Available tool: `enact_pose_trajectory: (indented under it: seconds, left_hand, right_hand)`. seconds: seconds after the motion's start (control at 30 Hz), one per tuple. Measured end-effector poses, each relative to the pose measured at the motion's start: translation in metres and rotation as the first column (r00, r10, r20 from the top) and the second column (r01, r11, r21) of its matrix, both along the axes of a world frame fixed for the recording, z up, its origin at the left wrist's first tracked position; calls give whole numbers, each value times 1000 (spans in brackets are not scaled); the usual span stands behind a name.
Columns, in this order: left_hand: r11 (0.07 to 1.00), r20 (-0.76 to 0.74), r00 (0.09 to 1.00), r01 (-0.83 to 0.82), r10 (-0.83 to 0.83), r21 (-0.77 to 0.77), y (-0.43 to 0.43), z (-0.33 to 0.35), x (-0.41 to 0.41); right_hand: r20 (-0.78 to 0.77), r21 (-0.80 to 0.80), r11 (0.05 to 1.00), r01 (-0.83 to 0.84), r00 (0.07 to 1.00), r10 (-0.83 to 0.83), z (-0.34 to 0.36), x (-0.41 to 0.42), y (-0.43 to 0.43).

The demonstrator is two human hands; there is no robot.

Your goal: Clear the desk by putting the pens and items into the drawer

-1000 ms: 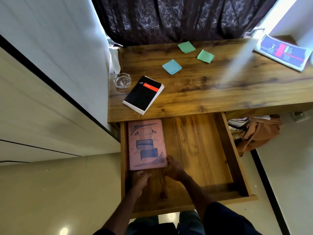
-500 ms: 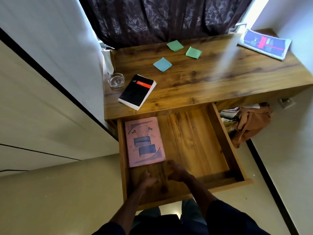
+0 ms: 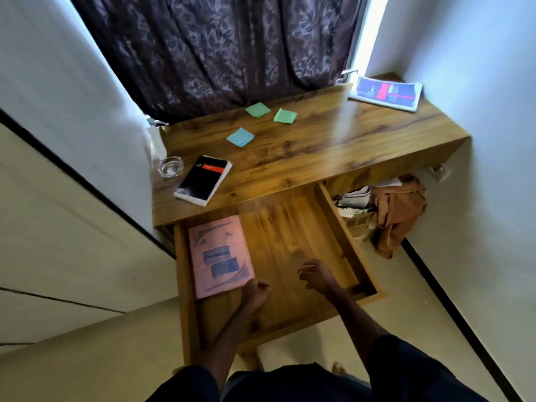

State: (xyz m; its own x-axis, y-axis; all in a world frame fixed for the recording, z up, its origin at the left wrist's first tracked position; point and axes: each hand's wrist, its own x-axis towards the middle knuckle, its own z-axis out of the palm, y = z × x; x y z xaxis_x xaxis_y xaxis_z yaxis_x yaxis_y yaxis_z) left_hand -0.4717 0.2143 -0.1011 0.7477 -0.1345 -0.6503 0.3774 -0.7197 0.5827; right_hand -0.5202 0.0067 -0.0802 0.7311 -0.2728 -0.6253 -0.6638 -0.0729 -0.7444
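Judging by the layout, the clearing is barely begun. Nearest, both hands hover over the open drawer (image 3: 293, 320) holding nothing: the left hand (image 3: 256, 293) is loosely curled beside the corner of one pink book (image 3: 220, 256), the only thing stowed; the right hand (image 3: 317, 275) has its fingers spread above bare wood. Farther off, the table (image 3: 333, 158) carries one black notebook (image 3: 204, 179), one glass dish (image 3: 171, 166), three sticky notes, one blue (image 3: 240, 137) and two green (image 3: 285, 115), and one magazine (image 3: 387, 92) at the far corner. No pens are visible.
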Motion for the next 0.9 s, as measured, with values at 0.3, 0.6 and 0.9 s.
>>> enact_pose_trajectory:
  seconds: [0.3,0.6,0.9]
  left_hand:
    - [948,-82,995,25,-53,-316,-218,19,-53]
    - [898,-44,966,218,-254,-383,-378,32,-87]
    - [900,103,959,282,-262,-334,-525,19,-64]
  right_hand:
    - [154,88,981,175,970,-187,64,-64,-164]
    - [194,40,926,375,906,-375,100,-150,-314]
    - [137,23,903,430,893,-429,73,-157,-443]
